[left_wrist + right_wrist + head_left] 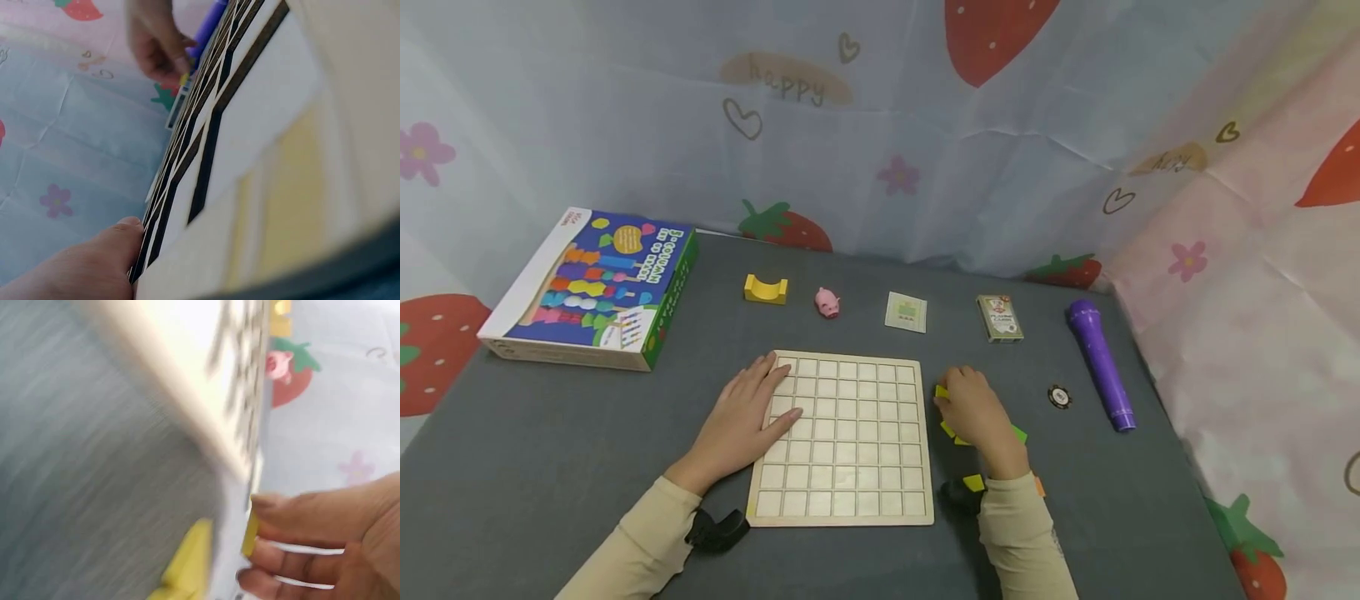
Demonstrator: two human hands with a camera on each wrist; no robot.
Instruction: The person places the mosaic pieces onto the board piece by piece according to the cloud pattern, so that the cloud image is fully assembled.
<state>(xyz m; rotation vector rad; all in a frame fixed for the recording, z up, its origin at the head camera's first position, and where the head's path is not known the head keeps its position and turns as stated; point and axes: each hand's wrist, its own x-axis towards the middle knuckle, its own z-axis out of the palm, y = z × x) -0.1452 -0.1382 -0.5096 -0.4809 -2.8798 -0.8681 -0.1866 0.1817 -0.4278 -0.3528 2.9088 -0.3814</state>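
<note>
My left hand [741, 417] lies over the left edge of a wooden grid board [846, 433], fingers straight and thumb resting on its cells. To the right of the board, my right hand [977, 408] pinches a small yellow tile [250, 534] between thumb and fingers, as the right wrist view shows. More yellow pieces [187, 562] lie on the cloth below that hand. A green piece [1019, 434], another yellow piece [973, 482] and an orange piece [1039, 487] show around the right wrist, partly hidden by the arm.
Behind the board stand a yellow arch block [766, 290], a pink pig figure [827, 302], a pale square card [906, 312] and a playing-card box [1000, 318]. A purple tube [1101, 362] and round chip [1059, 397] lie right. A game box [595, 287] sits far left.
</note>
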